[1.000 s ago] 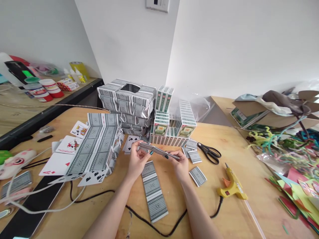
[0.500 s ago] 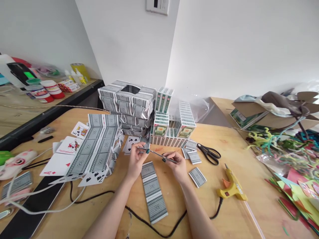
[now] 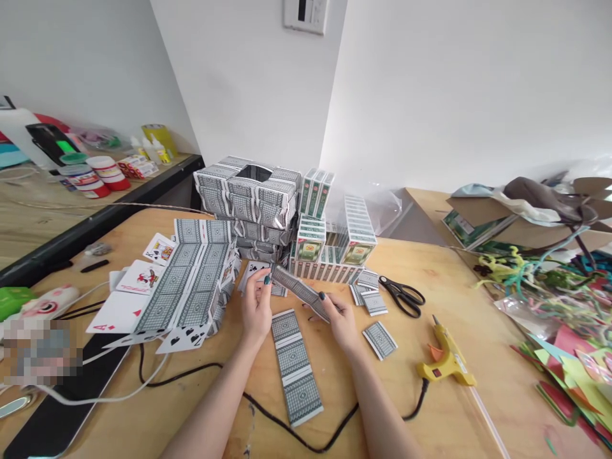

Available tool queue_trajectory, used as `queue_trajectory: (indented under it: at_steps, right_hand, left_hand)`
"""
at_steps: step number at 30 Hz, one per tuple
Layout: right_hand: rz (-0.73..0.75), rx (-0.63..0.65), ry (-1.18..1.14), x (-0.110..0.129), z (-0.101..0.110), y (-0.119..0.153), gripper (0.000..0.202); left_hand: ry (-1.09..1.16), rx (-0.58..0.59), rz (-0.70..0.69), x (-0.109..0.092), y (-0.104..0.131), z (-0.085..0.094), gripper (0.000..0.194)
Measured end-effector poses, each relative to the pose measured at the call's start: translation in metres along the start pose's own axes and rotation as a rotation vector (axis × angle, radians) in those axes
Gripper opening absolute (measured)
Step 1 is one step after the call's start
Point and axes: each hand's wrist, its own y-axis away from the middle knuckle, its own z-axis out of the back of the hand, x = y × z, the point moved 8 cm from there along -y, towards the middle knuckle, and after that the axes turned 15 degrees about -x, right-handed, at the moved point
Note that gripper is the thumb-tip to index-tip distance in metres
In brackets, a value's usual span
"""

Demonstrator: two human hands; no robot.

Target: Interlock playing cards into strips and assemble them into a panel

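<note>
A narrow strip of patterned playing cards (image 3: 302, 290) is held in the air, slanting down to the right with its grey back showing. My left hand (image 3: 258, 307) pinches its upper left end, and my right hand (image 3: 338, 319) grips the lower right end, thumb on top. Beneath them on the table lies a flat strip of three joined card backs (image 3: 297, 368). To the right of my right hand rests a single card piece (image 3: 380, 340), with a small pile of card pieces (image 3: 373, 302) further back. A folded card panel (image 3: 184, 280) stands left of my left hand.
Behind are a stacked card-covered box (image 3: 248, 191) and several card packs (image 3: 313, 239). Black scissors (image 3: 404, 296) and a yellow glue gun (image 3: 444, 360) lie right; its black cable (image 3: 287, 433) crosses the front. Coloured scraps (image 3: 568, 363) cover the far right.
The held strip has turned from nearly edge-on to show its patterned back. My right thumb now lies over the strip, and both hands have shifted slightly.
</note>
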Motion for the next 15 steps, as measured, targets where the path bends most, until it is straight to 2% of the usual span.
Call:
queue_trajectory:
  at_steps: [3, 7, 11, 15]
  right_hand:
    - [-0.044, -0.092, -0.047, -0.003, 0.008, -0.004, 0.041]
    - [-0.092, -0.128, -0.099, -0.007, 0.012, -0.007, 0.040]
    - [-0.132, -0.156, -0.158, -0.011, 0.014, -0.009, 0.039]
    - [-0.144, -0.178, -0.190, -0.015, 0.017, -0.012, 0.039]
  left_hand:
    - [-0.307, -0.097, -0.175, -0.003, -0.004, 0.008, 0.029]
    - [-0.523, -0.027, -0.425, -0.005, 0.001, -0.004, 0.038]
    - [-0.676, 0.047, -0.470, 0.006, 0.005, -0.012, 0.042]
    - [-0.673, 0.064, -0.449, 0.007, 0.004, -0.012, 0.036]
